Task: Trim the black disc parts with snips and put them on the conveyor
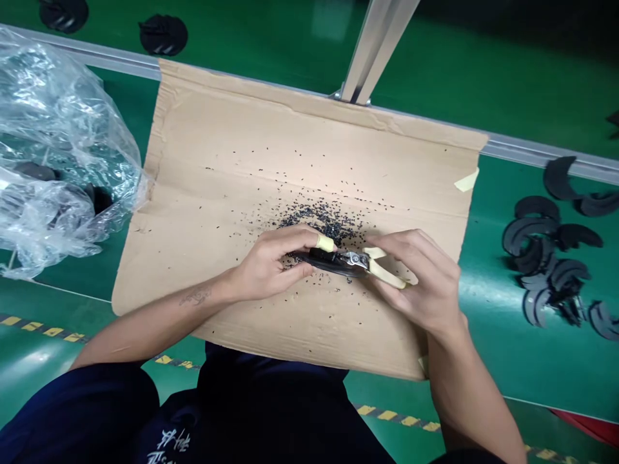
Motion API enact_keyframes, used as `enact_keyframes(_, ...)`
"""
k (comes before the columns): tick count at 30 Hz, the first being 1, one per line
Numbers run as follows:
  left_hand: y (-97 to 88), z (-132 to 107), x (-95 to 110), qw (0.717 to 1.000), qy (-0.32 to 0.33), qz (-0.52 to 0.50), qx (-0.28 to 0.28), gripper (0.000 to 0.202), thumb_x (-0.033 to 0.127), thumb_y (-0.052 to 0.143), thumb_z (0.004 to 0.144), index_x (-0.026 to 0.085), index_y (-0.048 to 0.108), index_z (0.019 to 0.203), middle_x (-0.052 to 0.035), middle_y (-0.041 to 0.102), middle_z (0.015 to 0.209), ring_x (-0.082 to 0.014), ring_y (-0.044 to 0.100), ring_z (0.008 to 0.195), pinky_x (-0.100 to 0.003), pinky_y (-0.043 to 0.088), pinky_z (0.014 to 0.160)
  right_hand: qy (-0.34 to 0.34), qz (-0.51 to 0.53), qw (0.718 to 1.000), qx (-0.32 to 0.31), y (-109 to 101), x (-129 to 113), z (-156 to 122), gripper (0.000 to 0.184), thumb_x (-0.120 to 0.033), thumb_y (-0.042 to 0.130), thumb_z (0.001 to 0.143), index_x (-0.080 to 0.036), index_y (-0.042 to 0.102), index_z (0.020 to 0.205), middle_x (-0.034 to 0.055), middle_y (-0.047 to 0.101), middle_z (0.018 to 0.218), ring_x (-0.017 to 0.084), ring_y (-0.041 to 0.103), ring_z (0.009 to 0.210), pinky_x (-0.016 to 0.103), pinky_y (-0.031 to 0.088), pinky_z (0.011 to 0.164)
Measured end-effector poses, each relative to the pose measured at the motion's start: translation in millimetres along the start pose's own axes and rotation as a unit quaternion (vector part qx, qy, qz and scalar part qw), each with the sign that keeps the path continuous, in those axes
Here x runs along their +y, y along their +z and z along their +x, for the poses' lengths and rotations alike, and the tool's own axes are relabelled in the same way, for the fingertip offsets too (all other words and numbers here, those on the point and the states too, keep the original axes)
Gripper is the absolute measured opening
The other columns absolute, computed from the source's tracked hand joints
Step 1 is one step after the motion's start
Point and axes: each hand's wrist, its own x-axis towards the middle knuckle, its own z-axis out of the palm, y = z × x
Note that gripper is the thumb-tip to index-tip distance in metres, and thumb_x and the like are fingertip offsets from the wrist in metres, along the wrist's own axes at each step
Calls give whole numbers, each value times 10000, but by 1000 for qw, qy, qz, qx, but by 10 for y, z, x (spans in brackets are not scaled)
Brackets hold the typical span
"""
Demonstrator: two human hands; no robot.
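Observation:
My left hand (271, 261) pinches a flat black plastic part (326, 261) edge-on over a sheet of cardboard (217, 161); a yellow finger cot covers one fingertip. My right hand (420, 277) is closed round the cream handles of small cutting pliers (374, 265), whose metal jaws meet the black part's right end. Small black trimmings (319, 216) lie scattered on the cardboard just beyond both hands.
A crumpled clear plastic bag (53, 148) with dark parts inside sits at the left. Several black crescent-shaped parts (551, 258) lie on the green bench at the right. A metal rail (541, 154) and a slanted post (372, 45) run behind the cardboard. Two round black parts (162, 33) lie beyond.

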Motion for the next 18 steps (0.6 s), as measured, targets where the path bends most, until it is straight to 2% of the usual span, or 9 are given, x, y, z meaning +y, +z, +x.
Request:
enact_keyframes(4, 6, 0, -7, 1000, 15, -2, 7, 242, 115, 695, 905, 158, 717, 1143, -98, 778, 1010, -162, 737, 934, -271, 608, 791, -15, -12, 1000, 1, 8, -2, -8, 279, -279, 690, 939, -286, 683, 1217, 86, 776, 1055, 247, 720, 855, 408, 578, 704)
enact_keyframes(8, 25, -12, -31, 1000, 25, -6, 11, 235, 129, 717, 901, 165, 731, 1133, -92, 784, 1002, -161, 744, 939, -265, 608, 801, -47, -19, 998, 30, 47, 4, -16, 313, -216, 703, 926, -276, 679, 1233, 73, 766, 1019, 224, 700, 827, 372, 548, 667)
enact_keyframes(12, 53, -26, -46, 999, 31, -26, 32, 226, 135, 736, 896, 176, 751, 1118, -86, 797, 998, -154, 757, 930, -253, 616, 798, -53, -77, 994, 52, 58, -22, -20, 341, -176, 707, 919, -302, 674, 1234, 37, 735, 893, 196, 632, 720, 351, 483, 607)
enact_keyframes(16, 67, -31, -31, 998, 39, -36, 40, 233, 99, 728, 891, 185, 771, 1103, -76, 809, 997, -139, 771, 908, -221, 624, 780, -73, -151, 984, 65, 48, -86, -38, 259, -159, 710, 912, -256, 696, 1152, 18, 687, 764, 176, 562, 631, 344, 415, 557)
enact_keyframes(18, 62, -29, -12, 998, 50, -31, 38, 239, 80, 718, 892, 179, 773, 1102, -77, 812, 989, -135, 774, 900, -214, 629, 785, -66, -131, 987, 59, 58, -114, -53, 206, -132, 693, 916, -243, 709, 1089, 9, 667, 727, 161, 568, 613, 331, 413, 543)
